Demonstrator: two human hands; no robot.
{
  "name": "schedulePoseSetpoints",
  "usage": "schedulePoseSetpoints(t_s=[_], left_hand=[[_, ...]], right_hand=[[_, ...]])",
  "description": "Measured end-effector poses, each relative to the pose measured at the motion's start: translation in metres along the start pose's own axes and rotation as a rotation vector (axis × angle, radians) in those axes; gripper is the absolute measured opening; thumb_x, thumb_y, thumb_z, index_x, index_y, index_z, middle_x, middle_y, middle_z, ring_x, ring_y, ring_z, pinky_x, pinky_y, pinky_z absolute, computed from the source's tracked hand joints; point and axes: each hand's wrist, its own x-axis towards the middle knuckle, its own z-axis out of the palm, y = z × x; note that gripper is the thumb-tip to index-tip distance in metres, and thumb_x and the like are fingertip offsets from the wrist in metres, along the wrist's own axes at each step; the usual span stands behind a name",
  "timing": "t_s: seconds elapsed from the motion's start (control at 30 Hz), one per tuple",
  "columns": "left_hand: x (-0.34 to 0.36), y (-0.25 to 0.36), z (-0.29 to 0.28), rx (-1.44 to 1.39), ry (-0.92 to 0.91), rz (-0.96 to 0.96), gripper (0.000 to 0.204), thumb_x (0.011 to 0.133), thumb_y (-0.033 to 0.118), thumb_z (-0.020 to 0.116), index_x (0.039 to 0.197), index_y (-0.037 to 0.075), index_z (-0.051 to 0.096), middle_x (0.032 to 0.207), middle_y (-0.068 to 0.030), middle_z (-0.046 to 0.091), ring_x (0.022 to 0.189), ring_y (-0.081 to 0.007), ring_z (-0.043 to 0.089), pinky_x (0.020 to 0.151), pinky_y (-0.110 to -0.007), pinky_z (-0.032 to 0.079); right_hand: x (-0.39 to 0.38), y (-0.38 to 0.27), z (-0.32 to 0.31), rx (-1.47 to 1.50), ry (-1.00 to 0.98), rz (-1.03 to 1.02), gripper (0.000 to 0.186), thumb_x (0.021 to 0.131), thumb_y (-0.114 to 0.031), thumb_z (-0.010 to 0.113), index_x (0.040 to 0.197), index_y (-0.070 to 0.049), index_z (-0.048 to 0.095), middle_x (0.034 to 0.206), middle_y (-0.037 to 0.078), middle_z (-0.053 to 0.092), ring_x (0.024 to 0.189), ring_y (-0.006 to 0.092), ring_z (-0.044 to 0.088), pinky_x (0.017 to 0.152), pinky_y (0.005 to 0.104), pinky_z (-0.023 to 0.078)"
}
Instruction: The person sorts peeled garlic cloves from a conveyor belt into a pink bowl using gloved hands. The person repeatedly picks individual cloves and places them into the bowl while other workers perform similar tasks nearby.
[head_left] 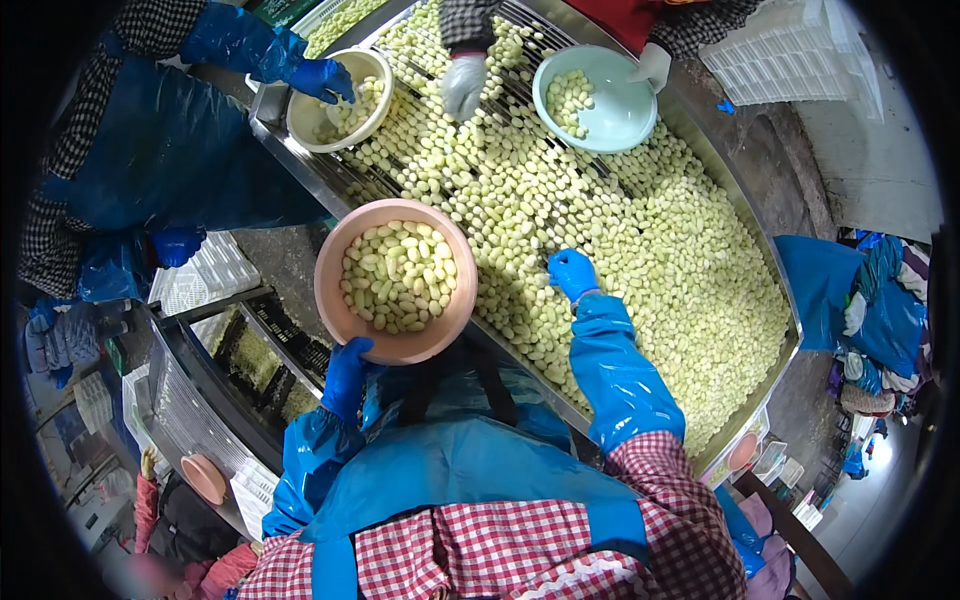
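My left hand (346, 378), in a blue glove, grips the lower rim of a pink basin (464, 305). Inside the basin lie many pale yellow-green oval cocoons (398, 275). My right hand (572, 272), gloved in blue too, reaches over a layer of similar cocoons (650, 270) spread across a large metal-edged sorting table (752, 208). Its fingers are curled together at the surface of the layer, and whatever they hold is hidden. The basin is tilted slightly toward me, over the table's near left edge.
A co-worker's blue-gloved hand (325, 80) is at a cream basin (300, 120). Across the table, another person's pale-gloved hand (463, 85) hangs over the cocoons, and a white-gloved hand (652, 67) touches a mint basin (620, 110). White crates (790, 55) stand at the far right.
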Motion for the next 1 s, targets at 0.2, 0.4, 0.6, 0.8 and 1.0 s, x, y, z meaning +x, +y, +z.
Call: schedulePoseSetpoints(t_s=[0.2, 0.4, 0.6, 0.8, 1.0], left_hand=[[-0.012, 0.003, -0.005, -0.049, 0.003, -0.014, 0.036, 0.082, 0.018, 0.056, 0.111, -0.004, 0.056, 0.099, -0.0134, 0.063, 0.085, -0.0226, 0.064, 0.073, -0.032, 0.054], [-0.008, 0.006, 0.009, -0.068, 0.005, -0.009, 0.034, 0.082, 0.015, 0.055, 0.109, -0.006, 0.056, 0.095, -0.0123, 0.064, 0.084, -0.0226, 0.065, 0.074, -0.033, 0.055], [-0.007, -0.001, -0.003, -0.076, 0.002, -0.013, 0.034, 0.082, 0.015, 0.055, 0.109, -0.005, 0.056, 0.095, -0.0126, 0.064, 0.082, -0.0220, 0.064, 0.072, -0.032, 0.055], [-0.001, 0.000, 0.006, -0.103, 0.012, -0.006, 0.034, 0.081, 0.016, 0.056, 0.108, -0.005, 0.057, 0.097, -0.0120, 0.063, 0.082, -0.0205, 0.063, 0.073, -0.032, 0.053], [0.001, -0.018, -0.011, -0.098, 0.028, 0.043, 0.029, 0.083, 0.018, 0.056, 0.102, -0.004, 0.060, 0.095, -0.0135, 0.064, 0.086, -0.0243, 0.064, 0.076, -0.035, 0.055]], right_hand=[[-0.073, -0.170, 0.011, 0.719, -0.455, -0.300, 0.038, 0.092, -0.018, 0.059, 0.123, 0.003, 0.055, 0.122, 0.011, 0.058, 0.101, 0.0200, 0.061, 0.086, 0.0307, 0.052], [0.066, -0.082, 0.055, -0.321, 0.275, -0.530, 0.019, 0.084, -0.009, 0.056, 0.102, -0.010, 0.065, 0.100, 0.017, 0.062, 0.088, 0.0341, 0.062, 0.077, 0.0409, 0.050], [0.092, -0.087, 0.077, -0.730, 0.154, -0.487, 0.014, 0.083, -0.016, 0.057, 0.093, -0.010, 0.064, 0.100, 0.018, 0.063, 0.086, 0.0372, 0.062, 0.074, 0.0449, 0.050], [0.084, -0.087, 0.039, -0.190, 0.198, -0.477, 0.020, 0.082, -0.021, 0.064, 0.096, -0.008, 0.064, 0.084, 0.016, 0.066, 0.070, 0.0299, 0.064, 0.067, 0.0385, 0.053], [-0.032, -0.184, 0.024, 0.624, -0.303, -0.346, 0.037, 0.094, -0.023, 0.056, 0.123, 0.000, 0.056, 0.111, 0.010, 0.062, 0.094, 0.0172, 0.062, 0.078, 0.0288, 0.053]])
